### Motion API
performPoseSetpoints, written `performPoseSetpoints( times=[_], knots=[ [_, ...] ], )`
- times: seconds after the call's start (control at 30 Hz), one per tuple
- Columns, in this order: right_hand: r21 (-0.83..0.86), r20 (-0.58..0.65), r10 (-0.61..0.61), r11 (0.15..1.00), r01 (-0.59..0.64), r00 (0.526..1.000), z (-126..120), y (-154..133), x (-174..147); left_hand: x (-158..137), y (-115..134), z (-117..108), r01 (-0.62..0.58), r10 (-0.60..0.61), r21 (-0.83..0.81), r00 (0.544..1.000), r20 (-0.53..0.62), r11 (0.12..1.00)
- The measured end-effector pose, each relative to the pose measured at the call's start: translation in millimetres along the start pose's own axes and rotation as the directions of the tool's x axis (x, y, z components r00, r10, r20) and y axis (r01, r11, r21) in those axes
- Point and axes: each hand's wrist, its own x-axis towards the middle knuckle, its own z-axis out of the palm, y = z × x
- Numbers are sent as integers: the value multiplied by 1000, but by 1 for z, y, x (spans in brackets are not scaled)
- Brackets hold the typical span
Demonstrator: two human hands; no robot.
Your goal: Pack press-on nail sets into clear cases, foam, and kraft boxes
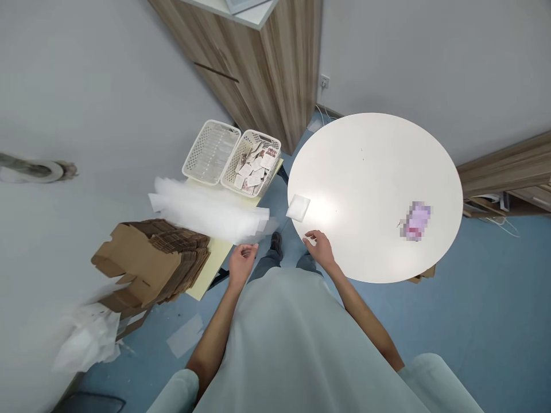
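Note:
My left hand (242, 265) hangs just in front of the near edge of a stack of thin white translucent sheets (202, 207). Its fingers are loosely curled, with a small gap toward the thumb, and no held thing shows in them. My right hand (319, 248) is over the left rim of the round white table (374, 149), fingers bent and apart, holding nothing. Just beyond its fingertips a small flat white packet (298, 207) lies on the table, partly over the rim. The sheets' right end is blurred.
Behind the sheets stand one white basket (210, 152) with clear packets and another basket (251, 163) of small printed cards. Flattened cardboard boxes (150, 258) are stacked at left, near white plastic bags (88, 338). A pixelated purple item (416, 221) lies on the table.

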Motion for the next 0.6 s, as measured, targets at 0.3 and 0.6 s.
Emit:
performPoseSetpoints(
  times=[0.3,0.6],
  knots=[
    [15,-33,-55,998,56,998,34,-48,-36,15,-73,-94,-10,10,0,992,-126,1000],
    [-152,47,-222,962,226,974,133,-122,-47,58,-206,-216,-52,151,395,963,-222,917]
  ],
)
